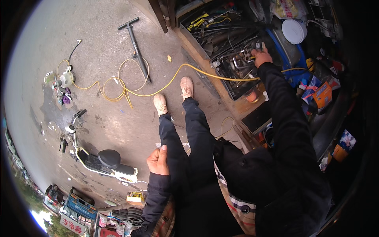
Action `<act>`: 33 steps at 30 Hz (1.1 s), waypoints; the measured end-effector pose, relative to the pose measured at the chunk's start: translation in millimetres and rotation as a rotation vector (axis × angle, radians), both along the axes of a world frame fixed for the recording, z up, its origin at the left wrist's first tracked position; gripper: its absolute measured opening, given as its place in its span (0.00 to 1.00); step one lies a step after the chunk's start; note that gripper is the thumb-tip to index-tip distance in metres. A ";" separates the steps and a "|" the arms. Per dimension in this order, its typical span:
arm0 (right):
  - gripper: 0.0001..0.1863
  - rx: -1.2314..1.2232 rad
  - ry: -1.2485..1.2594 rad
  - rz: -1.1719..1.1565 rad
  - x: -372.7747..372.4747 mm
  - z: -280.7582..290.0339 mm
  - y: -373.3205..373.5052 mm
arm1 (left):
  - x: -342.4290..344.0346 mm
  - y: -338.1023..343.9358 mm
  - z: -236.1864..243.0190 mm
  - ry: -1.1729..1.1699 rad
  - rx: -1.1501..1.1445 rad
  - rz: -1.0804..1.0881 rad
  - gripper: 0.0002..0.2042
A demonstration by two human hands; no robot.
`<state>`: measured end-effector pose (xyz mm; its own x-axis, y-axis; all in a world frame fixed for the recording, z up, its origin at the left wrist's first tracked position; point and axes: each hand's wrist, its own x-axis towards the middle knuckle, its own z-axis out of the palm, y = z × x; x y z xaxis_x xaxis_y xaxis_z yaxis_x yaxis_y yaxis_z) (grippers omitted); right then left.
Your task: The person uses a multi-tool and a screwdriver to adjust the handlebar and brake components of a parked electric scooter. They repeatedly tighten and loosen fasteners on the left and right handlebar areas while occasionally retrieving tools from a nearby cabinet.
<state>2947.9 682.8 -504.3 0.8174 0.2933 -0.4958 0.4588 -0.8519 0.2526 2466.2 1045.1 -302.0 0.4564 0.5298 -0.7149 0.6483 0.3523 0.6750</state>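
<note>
My right hand (262, 57) reaches over a black tray of tools (231, 70) at the upper right. Its fingers are bent down onto small metal pieces, and what they grip, if anything, is too small to name. Sockets and wrenches (239, 62) lie jumbled beside the fingertips. A farther compartment has yellow-handled pliers (198, 21) among dark tools. Under my right forearm runs a yellow air hose (205, 73). My left hand (158, 160) hangs in front of my left leg, fingers curled in and thumb up, with nothing seen in it.
On the ground, the hose loops by a floor pump (137, 51) and reaches a small device (66, 79). A white electric scooter (106, 166) stands at the left. Right of the tray are a white lid (294, 31), a blue frame (294, 57) and orange boxes (322, 96).
</note>
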 end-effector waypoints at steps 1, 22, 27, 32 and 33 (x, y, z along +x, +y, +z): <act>0.25 -0.040 0.033 0.073 5.1 6.5 -1.2 | 6.6 -6.6 2.5 0.008 0.017 -0.020 0.26; 0.20 1.532 1.383 -0.153 -351.9 300.1 383.5 | -32.9 85.6 118.6 -0.921 -0.341 0.625 0.25; 0.30 1.290 1.592 0.024 -474.6 363.8 431.2 | -191.0 110.8 171.4 -1.004 0.104 0.736 0.31; 0.25 1.096 1.827 0.156 -592.7 398.3 479.1 | -324.5 113.1 211.2 -0.922 0.378 0.796 0.33; 0.25 1.032 1.851 0.142 -612.7 401.0 488.3 | -343.4 108.7 216.3 -0.942 0.372 0.858 0.33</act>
